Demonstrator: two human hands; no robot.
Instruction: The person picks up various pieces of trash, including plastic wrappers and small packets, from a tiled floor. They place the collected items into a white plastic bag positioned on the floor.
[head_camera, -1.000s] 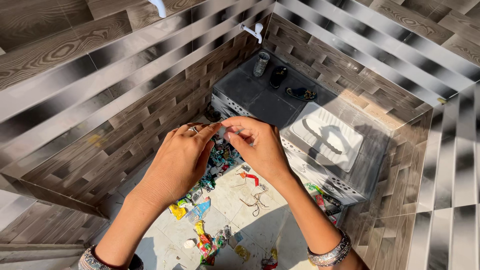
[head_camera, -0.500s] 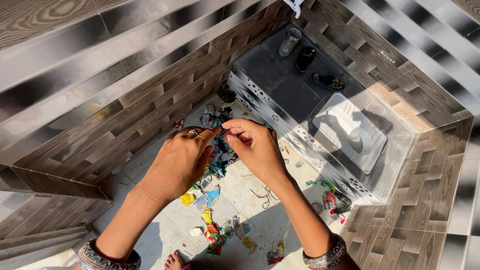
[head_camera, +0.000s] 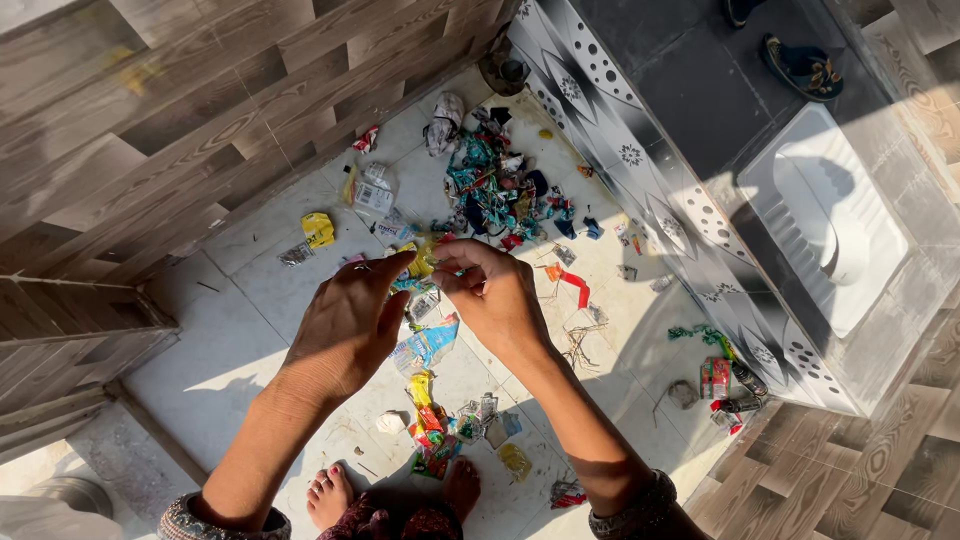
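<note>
Two hands, left hand (head_camera: 345, 325) and right hand (head_camera: 497, 300), grips pinching something too small to tell, litter (head_camera: 495, 190) beneath.

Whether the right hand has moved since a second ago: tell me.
Yes: the right hand now lies clear of the litter heap, towards the feet, though the camera shifted.

Wood-grain tiled walls (head_camera: 180, 130) enclose a pale tiled floor (head_camera: 240, 330) strewn with colourful wrappers (head_camera: 500, 190). A raised step with patterned tile edging (head_camera: 650, 170) carries a white squat toilet (head_camera: 830, 230); sunlight falls at right.
</note>
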